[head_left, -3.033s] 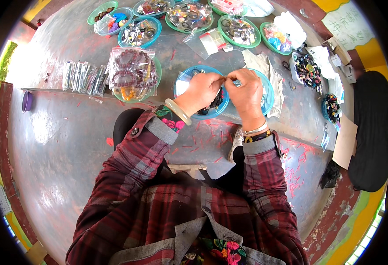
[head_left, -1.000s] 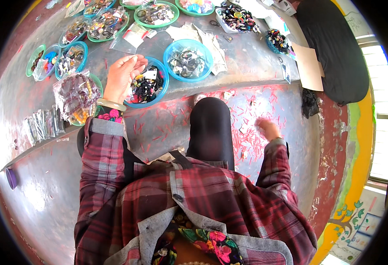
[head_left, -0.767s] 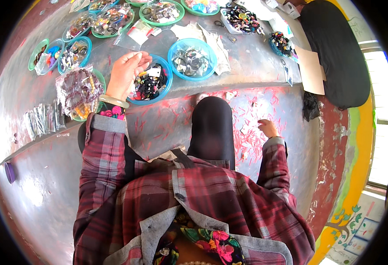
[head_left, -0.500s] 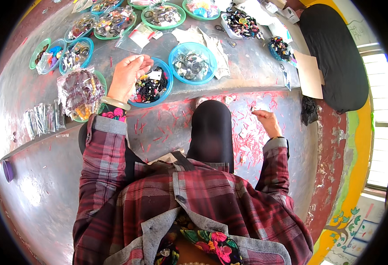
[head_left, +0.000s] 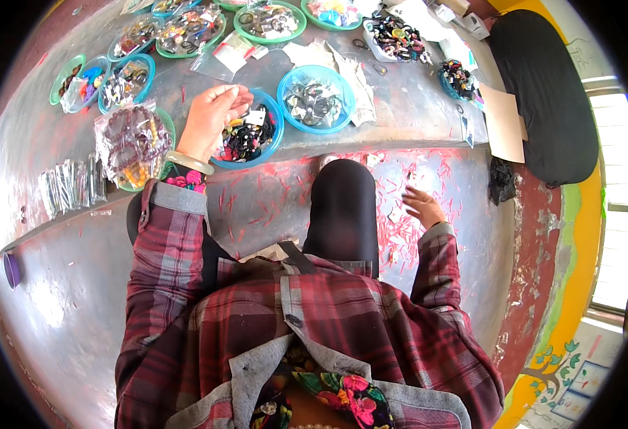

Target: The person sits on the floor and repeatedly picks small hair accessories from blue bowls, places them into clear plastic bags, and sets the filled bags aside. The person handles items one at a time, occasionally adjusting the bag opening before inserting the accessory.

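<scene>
My left hand (head_left: 214, 120) hovers at the left edge of a blue basket (head_left: 278, 136) of mostly black beaded pieces (head_left: 246, 141). Its fingers are curled and pressed together; whatever they may hold is hidden. Lower on the right, my right hand (head_left: 424, 207) hangs over the floor with its fingers apart and nothing visible in them. Beneath it lie many thin red scraps (head_left: 400, 236). Beside the blue basket stands another blue basket (head_left: 347, 107) of small clear packets. A bag of large brown beads (head_left: 131, 139) rests left of my left hand.
Several baskets of packed trinkets, among them a green basket (head_left: 300, 31), crowd the far ledge. A white tray (head_left: 373, 50) holds dark pieces. Clear slim packets (head_left: 73, 187) line the ledge at left. At right are brown cardboard (head_left: 501, 125) and a black cushion (head_left: 543, 93).
My right hand has dropped slightly inward, and its pinched fingers have spread apart. My left hand stays near the blue basket, with its fingers still together.
</scene>
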Demonstrator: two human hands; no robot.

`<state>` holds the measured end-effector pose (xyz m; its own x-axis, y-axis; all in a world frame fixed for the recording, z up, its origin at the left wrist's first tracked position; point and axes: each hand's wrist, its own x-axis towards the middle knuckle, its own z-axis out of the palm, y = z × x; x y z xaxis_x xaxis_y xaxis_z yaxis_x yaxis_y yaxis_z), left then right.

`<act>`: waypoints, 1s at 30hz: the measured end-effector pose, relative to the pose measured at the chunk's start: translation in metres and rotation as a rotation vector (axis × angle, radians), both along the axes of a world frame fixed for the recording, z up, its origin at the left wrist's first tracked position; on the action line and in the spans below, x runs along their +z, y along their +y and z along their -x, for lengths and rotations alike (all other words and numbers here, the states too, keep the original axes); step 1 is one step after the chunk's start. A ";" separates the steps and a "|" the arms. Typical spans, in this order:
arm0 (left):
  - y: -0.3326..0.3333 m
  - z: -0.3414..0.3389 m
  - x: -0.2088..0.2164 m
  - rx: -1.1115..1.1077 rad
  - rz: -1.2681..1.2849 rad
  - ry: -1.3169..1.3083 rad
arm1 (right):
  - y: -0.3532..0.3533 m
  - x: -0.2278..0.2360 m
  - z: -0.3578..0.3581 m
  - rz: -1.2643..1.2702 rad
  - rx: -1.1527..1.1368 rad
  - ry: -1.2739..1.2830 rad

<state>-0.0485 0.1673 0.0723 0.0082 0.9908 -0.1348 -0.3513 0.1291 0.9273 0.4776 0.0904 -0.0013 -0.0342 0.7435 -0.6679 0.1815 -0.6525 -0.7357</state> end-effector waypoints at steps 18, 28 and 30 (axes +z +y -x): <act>0.005 -0.012 -0.003 -0.040 -0.044 -0.318 | 0.079 0.139 0.213 -0.501 0.337 0.332; 0.004 -0.010 0.008 0.033 -0.067 -0.489 | 0.129 0.105 0.350 -0.487 0.249 0.442; 0.005 -0.010 0.008 0.049 -0.064 -0.495 | 0.127 0.098 0.354 -0.549 0.177 0.478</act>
<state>-0.0387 0.1724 0.0805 0.0089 0.9978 -0.0651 -0.7552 0.0494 0.6536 0.1235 0.2169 0.0962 -0.3777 0.9220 -0.0853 -0.1711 -0.1600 -0.9722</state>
